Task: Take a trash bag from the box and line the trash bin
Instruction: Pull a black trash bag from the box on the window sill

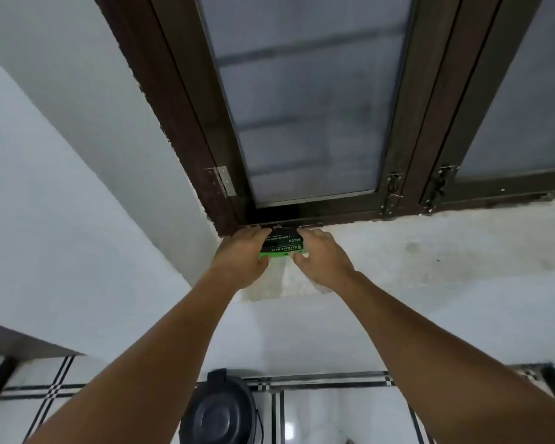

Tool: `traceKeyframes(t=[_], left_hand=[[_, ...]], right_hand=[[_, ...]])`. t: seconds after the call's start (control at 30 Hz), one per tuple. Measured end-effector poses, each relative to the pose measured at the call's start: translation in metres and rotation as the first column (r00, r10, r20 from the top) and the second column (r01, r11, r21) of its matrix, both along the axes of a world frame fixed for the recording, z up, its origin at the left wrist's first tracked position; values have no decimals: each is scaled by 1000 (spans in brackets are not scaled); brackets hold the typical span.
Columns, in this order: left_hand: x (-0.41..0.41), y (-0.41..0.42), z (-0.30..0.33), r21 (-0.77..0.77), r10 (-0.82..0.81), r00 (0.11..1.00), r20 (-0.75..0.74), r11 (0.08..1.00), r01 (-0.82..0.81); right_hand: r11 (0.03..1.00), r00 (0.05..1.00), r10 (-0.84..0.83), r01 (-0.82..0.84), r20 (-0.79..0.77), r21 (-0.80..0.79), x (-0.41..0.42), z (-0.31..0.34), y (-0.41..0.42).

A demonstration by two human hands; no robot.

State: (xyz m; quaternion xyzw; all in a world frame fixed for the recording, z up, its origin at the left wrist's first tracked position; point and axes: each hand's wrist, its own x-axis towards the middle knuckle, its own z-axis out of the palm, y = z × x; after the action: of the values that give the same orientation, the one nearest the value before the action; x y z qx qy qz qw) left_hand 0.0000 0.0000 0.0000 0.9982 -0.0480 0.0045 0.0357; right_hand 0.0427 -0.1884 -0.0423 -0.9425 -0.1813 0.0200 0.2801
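Observation:
A small black and green trash bag box (pixel 282 245) rests on the window sill, high in front of me. My left hand (pixel 242 256) holds its left side, fingers on top. My right hand (pixel 322 256) holds its right side, thumb under the green lower edge. Both arms reach up to it. A black trash bin (pixel 220 415) with a dark round lid stands on the floor below, between my forearms, partly hidden by my left arm.
A dark brown window frame (pixel 186 123) with frosted panes fills the top, with a hinge (pixel 225 181) and latches (pixel 393 190). White walls meet in a corner at left. The white tiled floor (pixel 334 418) has black border lines.

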Motion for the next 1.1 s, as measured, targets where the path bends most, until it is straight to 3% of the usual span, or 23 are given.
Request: traceKeyframes(t=[0.13,0.33,0.43,0.53,0.6,0.7,0.8,0.87,0.97,1.1], left_hand=[[13,1,-9,42,6,1000,-22,999,-5],[25,-1,-17,219,33,998,-47,975,-22],[27,4,-13,174,-1,999,-46,985,9],[29,11,1,58,-35,999,15,998,34],[31,10,13,-31,-72,996,57,997,74],[31,4,28,-49,-109,990,86,992,114],[31,3,36,-53,-96,990,108,993,102],[30,3,36,-37,-96,987,128,994,102],[28,0,34,-17,-87,986,146,996,90],[25,2,29,28,-86,990,116,996,84]], right_hand=[[1000,1000,-15,15,-8,-10,13,1,8],[982,987,-25,54,-156,181,26,-2,19],[947,976,-111,161,-187,278,27,2,20],[892,953,-176,260,-245,369,30,18,16],[836,913,-164,329,-373,439,33,29,15],[673,759,-112,533,-641,513,34,46,20],[483,671,-65,669,-739,565,34,58,20],[419,618,30,706,-786,571,32,66,18],[385,585,148,708,-797,591,31,73,12],[454,607,178,648,-774,612,29,77,6]])
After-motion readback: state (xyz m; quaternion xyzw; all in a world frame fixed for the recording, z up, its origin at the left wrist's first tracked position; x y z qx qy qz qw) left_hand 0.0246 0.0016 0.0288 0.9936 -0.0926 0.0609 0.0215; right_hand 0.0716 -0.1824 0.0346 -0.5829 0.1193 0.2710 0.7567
